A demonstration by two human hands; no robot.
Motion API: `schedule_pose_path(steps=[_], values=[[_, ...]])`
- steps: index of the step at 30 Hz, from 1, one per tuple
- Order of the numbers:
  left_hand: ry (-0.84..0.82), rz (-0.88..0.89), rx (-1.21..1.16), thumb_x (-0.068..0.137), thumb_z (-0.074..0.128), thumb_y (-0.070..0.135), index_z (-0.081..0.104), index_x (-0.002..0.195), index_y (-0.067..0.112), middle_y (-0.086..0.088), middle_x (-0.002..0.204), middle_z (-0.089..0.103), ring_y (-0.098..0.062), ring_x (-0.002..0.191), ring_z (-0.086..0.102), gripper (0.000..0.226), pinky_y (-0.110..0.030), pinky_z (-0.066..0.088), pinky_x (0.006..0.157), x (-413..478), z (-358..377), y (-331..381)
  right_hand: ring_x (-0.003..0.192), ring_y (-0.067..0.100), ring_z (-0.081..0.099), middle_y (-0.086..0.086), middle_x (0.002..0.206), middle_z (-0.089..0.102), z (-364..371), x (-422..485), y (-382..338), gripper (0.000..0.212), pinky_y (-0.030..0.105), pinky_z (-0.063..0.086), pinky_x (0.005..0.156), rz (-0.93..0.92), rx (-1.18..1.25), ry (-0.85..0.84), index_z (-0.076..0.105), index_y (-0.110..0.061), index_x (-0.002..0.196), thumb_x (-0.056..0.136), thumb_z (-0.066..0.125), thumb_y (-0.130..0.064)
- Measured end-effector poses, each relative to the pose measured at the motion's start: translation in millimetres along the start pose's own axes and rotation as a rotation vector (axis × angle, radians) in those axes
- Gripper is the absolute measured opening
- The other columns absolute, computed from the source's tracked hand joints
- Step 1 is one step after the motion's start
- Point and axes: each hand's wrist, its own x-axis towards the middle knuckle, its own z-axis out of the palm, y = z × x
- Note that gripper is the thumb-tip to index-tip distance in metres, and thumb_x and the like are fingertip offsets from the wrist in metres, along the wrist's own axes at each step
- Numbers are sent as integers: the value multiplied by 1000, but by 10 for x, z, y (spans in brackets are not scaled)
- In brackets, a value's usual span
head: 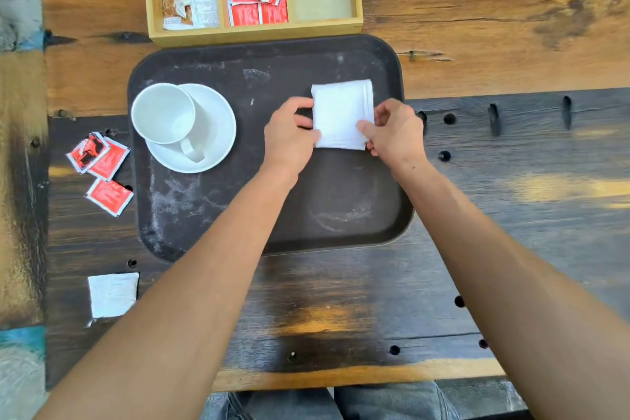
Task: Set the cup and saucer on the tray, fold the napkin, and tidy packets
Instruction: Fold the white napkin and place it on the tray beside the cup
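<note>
At the bottom of the frame, a white packet point(113, 294) lies alone on the desk point(341, 300), lower left, apart from everything else. Further up on the left, three red packets point(100, 167) sit loose on the desk just beside the tray point(218, 215), two overlapping and one below them. These look like the tidying still to be done.

On the tray itself, the cup point(163, 112) stands on the saucer point(214, 133) at the left side, so that step appears finished. At the tray's right side, the napkin point(341, 112) lies folded into a small rectangle. The left hand point(289, 133) pinches its left edge and the right hand point(395, 133) grips its lower right corner; both are closed on the cloth, seemingly neatening or finishing the fold.

Beyond the tray, at the top of the frame, a wooden box point(254, 32) with three sections holds brown and white packets on the left, red ones in the middle, and nothing on the right.
</note>
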Motion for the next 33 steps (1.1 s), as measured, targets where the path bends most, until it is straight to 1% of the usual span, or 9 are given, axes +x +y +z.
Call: schedule_pose_path(steps=[2,6,9,12,15,19,24,28,33], values=[[8,13,32,80,65,-7,68,124,22,-3,97,70,-26,98,71,53,-47,62,84,136,0,78,77,34,74,9,84,69,-28,123,-61,21,54,61,73,-26,-33,-2,60,-9,96,90,73,-24],[25,21,48,82,64,-5,70,121,19,-1,96,70,-22,93,71,47,-42,61,89,169,30,76,56,16,70,4,76,68,-61,168,-61,25,49,63,71,-31,-77,-40,60,-6,98,91,73,-26],[30,46,32,84,67,2,71,119,18,8,90,68,-10,81,68,38,-37,60,91,41,20,13,65,22,72,11,88,71,-72,118,-55,32,50,61,76,-38,-91,-49,60,-4,104,91,73,-31],[5,4,-63,87,71,9,69,121,20,3,98,69,-17,90,70,37,-42,61,92,-187,-82,-162,85,26,63,7,102,62,-79,5,-94,43,44,53,80,-127,-178,99,57,-8,110,87,73,-41],[28,-106,-218,89,69,6,70,119,19,-5,104,69,-26,98,71,32,-40,63,89,-469,-302,-493,78,14,51,1,102,54,-52,-269,-236,35,33,48,72,-287,-112,279,57,-14,108,87,71,-38],[101,-274,-486,92,62,-8,72,109,1,-19,99,70,-26,88,74,21,-33,64,82,-807,-774,-961,81,11,55,2,101,59,288,-774,-477,29,25,48,77,-419,-3,22,61,-14,110,88,72,-28],[334,-333,-733,98,59,0,60,119,7,-24,104,65,-34,94,72,22,-45,62,91,-779,-1367,-1162,112,12,56,2,129,56,943,-1173,-835,72,32,50,98,-401,-3,-395,46,-20,144,83,79,-39],[377,-286,-787,99,66,10,47,146,15,-22,123,66,-32,109,74,51,-44,62,93,-555,-1609,-1084,128,22,53,5,142,51,1253,-1225,-1116,94,40,50,101,-421,-92,-383,29,-22,154,80,80,-45],[315,-251,-712,97,61,-4,53,145,16,-19,120,72,-30,109,74,52,-43,63,90,-338,-1643,-979,114,31,61,10,133,57,1355,-1164,-1362,71,47,55,87,-428,-162,-266,33,-19,148,88,71,-25]])
